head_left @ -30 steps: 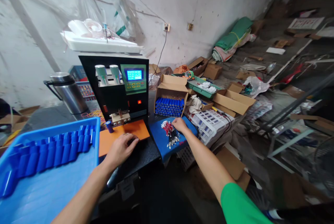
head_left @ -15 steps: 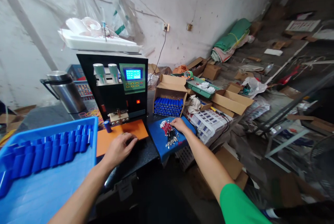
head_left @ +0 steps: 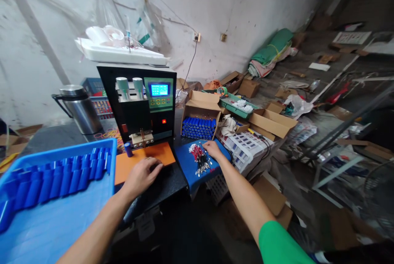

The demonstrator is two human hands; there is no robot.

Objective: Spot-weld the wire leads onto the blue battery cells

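Observation:
My left hand (head_left: 145, 173) rests at the front edge of the orange mat (head_left: 168, 154), its fingers loosely bent and the thumb apart; no object shows in it. Beyond it, a blue battery cell (head_left: 128, 149) stands upright on the mat, before a black spot-welding machine (head_left: 135, 118) with a lit screen. My right hand (head_left: 213, 149) pinches a thin connector wire at the right side of a bunch of red and black connector wires (head_left: 199, 158). The bunch, with white plugs and bare metal ends, lies on a blue cloth-like surface (head_left: 187, 169).
At left, a blue tray (head_left: 61, 219) holds rows of blue cells (head_left: 66, 174). A steel jug (head_left: 80, 110) stands behind it. A cardboard box (head_left: 201, 102) of blue cells sits beyond the wires. A green tray (head_left: 235, 108) and a white crate (head_left: 244, 149) are further right.
My right hand has shifted slightly rightward from the bunch, and a wire now shows apart from the pile at its fingertips. My left hand stays at the mat. The camera view moved slightly.

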